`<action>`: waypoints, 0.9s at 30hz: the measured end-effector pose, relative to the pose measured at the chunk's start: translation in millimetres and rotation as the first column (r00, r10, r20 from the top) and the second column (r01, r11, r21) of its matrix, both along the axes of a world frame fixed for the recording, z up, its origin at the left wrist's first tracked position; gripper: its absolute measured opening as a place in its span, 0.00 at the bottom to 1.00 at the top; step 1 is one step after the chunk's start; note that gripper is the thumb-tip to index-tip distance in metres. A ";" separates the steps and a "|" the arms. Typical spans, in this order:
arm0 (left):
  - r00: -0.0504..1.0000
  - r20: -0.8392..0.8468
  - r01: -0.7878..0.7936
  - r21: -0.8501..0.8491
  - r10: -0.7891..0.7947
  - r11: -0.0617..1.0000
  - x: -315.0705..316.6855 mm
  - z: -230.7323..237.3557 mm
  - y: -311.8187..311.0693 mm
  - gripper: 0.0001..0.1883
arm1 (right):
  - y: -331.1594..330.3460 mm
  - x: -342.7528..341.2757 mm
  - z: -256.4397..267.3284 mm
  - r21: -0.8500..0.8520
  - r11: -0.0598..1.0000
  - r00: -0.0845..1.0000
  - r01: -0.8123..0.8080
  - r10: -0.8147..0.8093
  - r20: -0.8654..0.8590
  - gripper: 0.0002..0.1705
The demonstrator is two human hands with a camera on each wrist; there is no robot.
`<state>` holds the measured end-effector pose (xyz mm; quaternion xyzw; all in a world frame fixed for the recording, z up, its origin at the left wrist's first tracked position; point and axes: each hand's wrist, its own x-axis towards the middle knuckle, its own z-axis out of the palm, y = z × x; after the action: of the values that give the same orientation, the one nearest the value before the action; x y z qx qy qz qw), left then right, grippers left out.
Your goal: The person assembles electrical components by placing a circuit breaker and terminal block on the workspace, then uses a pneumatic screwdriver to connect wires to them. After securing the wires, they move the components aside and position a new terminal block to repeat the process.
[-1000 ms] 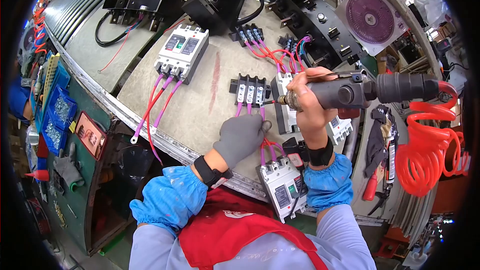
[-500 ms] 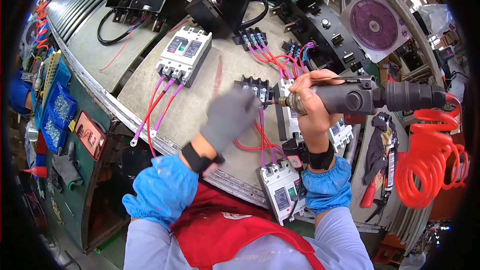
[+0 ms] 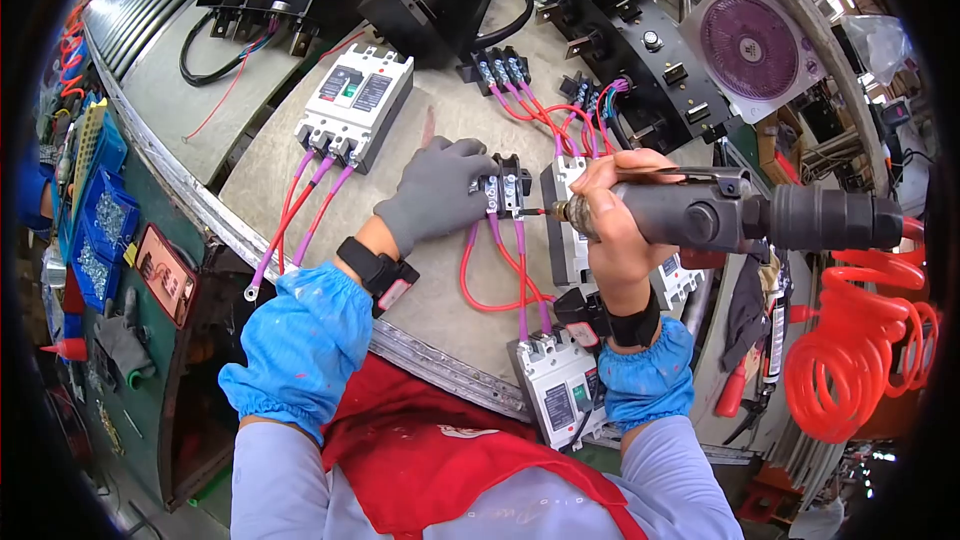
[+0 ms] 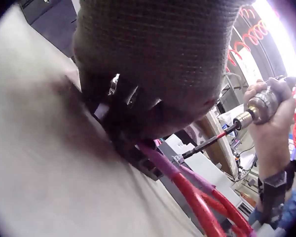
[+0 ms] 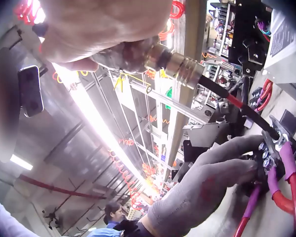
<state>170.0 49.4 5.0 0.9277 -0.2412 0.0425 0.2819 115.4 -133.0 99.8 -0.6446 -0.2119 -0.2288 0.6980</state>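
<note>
My left hand (image 3: 435, 190), in a grey glove, holds the left end of a black terminal block (image 3: 512, 178), its fingertips right at the screws in the right wrist view. My right hand (image 3: 620, 245) is bare and grips an air screwdriver (image 3: 690, 210) lying sideways. Its long bit (image 5: 236, 102) meets the block's rightmost screw terminal (image 5: 282, 138). Red cables (image 3: 522, 265) with purple sleeves run from the block down to a white circuit breaker (image 3: 562, 385) at the table edge. In the left wrist view the glove (image 4: 153, 59) hides most of the block.
Another breaker (image 3: 355, 105) with loose cable ends stands at the left. A third breaker (image 3: 566, 225) is partly behind my right hand. Black metal housings (image 3: 640, 50) and a second terminal block (image 3: 500, 68) lie farther back. A coiled red hose (image 3: 845, 350) hangs at right.
My left hand has left the cables below the terminal block and moved up and left to the block's left end. The right hand keeps the screwdriver bit near the rightmost screw.
</note>
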 end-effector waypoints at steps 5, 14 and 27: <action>0.999 -0.027 0.028 -0.062 -0.030 0.998 -7.9 -3.6 4.5 0.19 | -4.1 2.0 -9.5 0.051 0.998 0.999 -0.038 0.036 0.037 0.21; 0.999 -0.037 -0.018 0.082 0.021 0.997 -46.3 19.3 -5.6 0.42 | -10.7 -7.3 -11.6 0.090 0.993 0.997 -0.075 0.073 0.026 0.23; 0.989 -0.076 -0.120 0.126 0.130 0.985 -62.8 16.9 -24.9 0.55 | -14.6 -4.4 -15.2 0.143 0.980 0.990 -0.140 0.138 0.024 0.25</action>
<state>107.2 24.5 21.9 0.9573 -0.1725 0.0065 0.2320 111.0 -147.7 84.6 -0.5743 -0.2440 -0.1987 0.7558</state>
